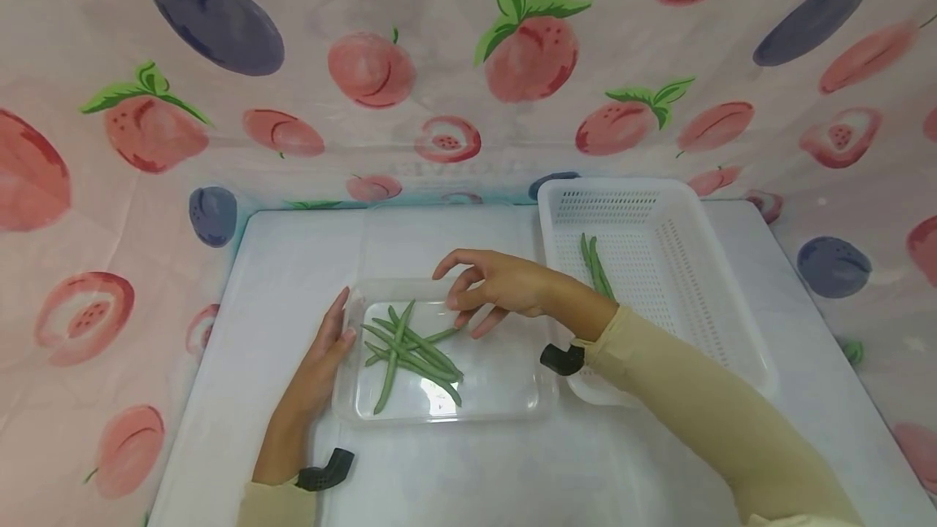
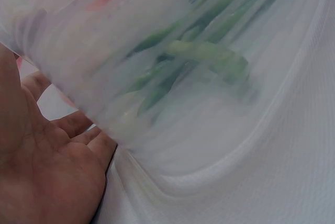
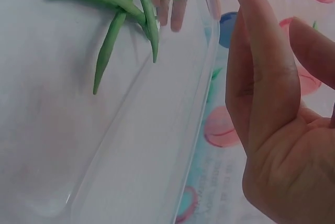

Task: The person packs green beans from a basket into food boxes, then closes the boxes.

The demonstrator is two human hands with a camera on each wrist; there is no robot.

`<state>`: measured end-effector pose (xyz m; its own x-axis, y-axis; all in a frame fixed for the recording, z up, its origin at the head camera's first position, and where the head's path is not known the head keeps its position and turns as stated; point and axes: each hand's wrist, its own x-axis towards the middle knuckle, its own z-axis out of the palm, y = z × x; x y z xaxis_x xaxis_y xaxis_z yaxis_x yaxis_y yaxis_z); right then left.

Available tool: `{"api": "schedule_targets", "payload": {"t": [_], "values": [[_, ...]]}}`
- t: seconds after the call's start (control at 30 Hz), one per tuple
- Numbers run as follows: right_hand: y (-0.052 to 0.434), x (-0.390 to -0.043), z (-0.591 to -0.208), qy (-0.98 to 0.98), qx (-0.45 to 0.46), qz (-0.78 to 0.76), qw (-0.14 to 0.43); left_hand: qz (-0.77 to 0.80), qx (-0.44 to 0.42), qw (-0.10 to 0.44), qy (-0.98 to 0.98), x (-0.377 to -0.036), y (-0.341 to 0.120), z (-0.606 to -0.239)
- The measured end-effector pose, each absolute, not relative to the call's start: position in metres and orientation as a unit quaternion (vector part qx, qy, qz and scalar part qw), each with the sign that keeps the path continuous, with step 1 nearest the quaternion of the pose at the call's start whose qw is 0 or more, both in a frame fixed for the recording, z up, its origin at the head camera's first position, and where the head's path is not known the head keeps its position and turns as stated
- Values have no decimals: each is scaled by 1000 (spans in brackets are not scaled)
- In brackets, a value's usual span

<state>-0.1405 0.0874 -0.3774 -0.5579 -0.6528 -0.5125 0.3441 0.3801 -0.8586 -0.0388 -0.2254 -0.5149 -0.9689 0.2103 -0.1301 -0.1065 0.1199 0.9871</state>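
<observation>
Reference is the clear tray [image 1: 476,420]. Nearest: sleeved left forearm [image 1: 278,504] comes in on the near-left of the tray, black wrist piece [image 1: 327,470] just short of its near-left corner. Left hand [image 1: 318,368] lies along the tray's left wall, thumb by the rim; left grip is spread, not pinching anything, probably there to keep the tray from sliding. Actual pressure: can't tell. Green beans [image 1: 396,348] are in the tray, crisscrossed in a loose heap toward its left half, so the right half of the floor is bare; looks like they were simply laid down, not aligned. Right hand [image 1: 501,283] hangs above the tray's far-right part, reaching in from the right. Right grip is spread: fingers loosely bent, thumb apart, nothing between them. High position presumably clears rim and beans. White basket [image 1: 725,267] sits just right of the tray, extending farther back, likely for a short reach between the two; two beans [image 1: 599,268] show in it, partly behind the forearm. Fruit-print cloth [image 1: 432,6] stands beyond the tray, probably a plain backdrop.
</observation>
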Motion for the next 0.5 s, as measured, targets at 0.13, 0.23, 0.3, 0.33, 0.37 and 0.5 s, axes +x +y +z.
{"api": "schedule_targets", "payload": {"t": [0.13,0.23,0.3,0.33,0.37,0.5], "values": [[99,-141,-373,694,-109,-556,444,662,35,119,739,-38,-225,-515],[109,-141,-366,698,-106,-562,431,665,39,119,736,-38,-225,-515],[117,-141,-362,699,-102,-567,423,669,42,119,732,-38,-225,-515],[121,-142,-360,701,-100,-569,418,670,42,119,732,-39,-226,-515],[125,-142,-358,702,-98,-572,414,670,43,119,731,-39,-226,-515],[144,-145,-352,708,-93,-577,396,668,41,120,733,-39,-226,-515]]}}
